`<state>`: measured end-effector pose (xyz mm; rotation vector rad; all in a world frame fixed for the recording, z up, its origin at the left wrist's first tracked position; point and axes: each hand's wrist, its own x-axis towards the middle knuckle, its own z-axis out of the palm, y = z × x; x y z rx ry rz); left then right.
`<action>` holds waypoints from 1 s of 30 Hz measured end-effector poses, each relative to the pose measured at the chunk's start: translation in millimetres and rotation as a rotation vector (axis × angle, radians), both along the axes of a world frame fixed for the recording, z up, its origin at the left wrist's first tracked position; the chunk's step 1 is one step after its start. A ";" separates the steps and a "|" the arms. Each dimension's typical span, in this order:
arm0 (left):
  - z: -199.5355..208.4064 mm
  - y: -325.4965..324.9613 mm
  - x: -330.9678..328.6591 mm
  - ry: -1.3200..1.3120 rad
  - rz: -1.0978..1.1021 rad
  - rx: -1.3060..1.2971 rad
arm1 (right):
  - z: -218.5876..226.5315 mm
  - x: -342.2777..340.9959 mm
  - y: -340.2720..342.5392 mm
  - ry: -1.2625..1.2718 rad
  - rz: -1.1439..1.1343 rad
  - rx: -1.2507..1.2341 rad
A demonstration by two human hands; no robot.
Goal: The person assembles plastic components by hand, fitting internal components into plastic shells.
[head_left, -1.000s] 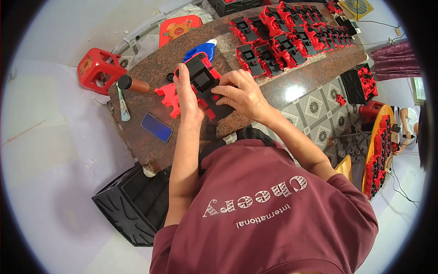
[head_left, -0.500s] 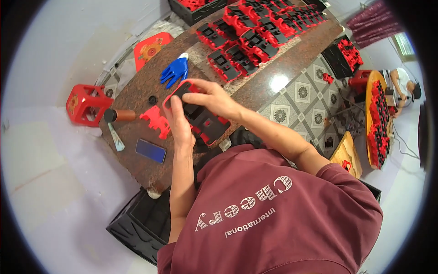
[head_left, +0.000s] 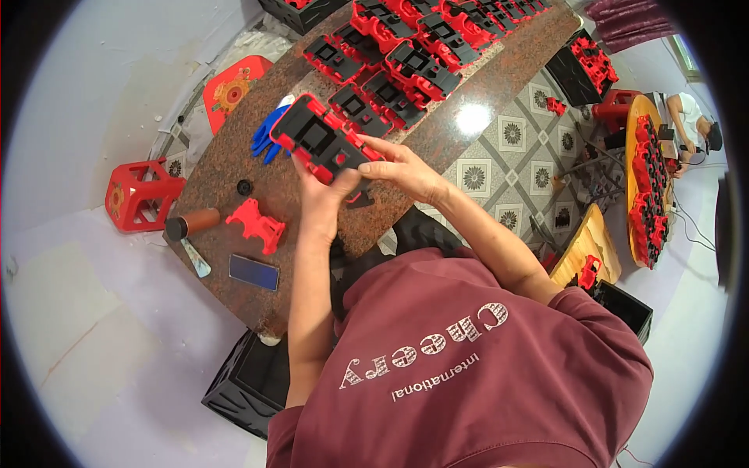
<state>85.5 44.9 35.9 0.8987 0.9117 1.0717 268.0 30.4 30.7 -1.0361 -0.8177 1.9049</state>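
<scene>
Between my two hands is a red and black plastic housing (head_left: 318,140), lifted over the brown stone table (head_left: 226,175). It is a flat black panel with a square opening, edged in red. My left hand (head_left: 324,199) grips its near end from below, thumb on the black face. My right hand (head_left: 402,171) holds the right edge with thumb and fingers. A loose red plastic frame (head_left: 256,225) lies left of my left hand. The blue glove (head_left: 269,134) is partly hidden behind the housing. Similar red and black housings (head_left: 402,70) stand in rows beyond my hands.
A phone (head_left: 253,272), a brown cylinder with a black cap (head_left: 193,223) and a small black ring (head_left: 245,187) lie on the table's left part. Red stools (head_left: 144,195) stand beyond the left edge. A black crate (head_left: 250,382) sits below. At far right, a person works by a round table (head_left: 641,105).
Both hands have tipped the housing up and moved it away from me. My right hand has slid from its far end to its near right edge. The whole view has shifted slightly.
</scene>
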 end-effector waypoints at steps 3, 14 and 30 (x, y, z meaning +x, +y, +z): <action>3.4 16.4 27.1 0.035 0.034 0.052 | -2.7 8.8 12.3 -0.063 -0.069 0.051; -86.3 214.2 96.7 0.008 0.021 -0.187 | -46.4 91.2 17.5 -0.583 0.057 0.039; -104.7 231.6 85.9 0.451 0.104 -0.097 | -75.4 74.8 -14.3 -0.522 0.173 -0.061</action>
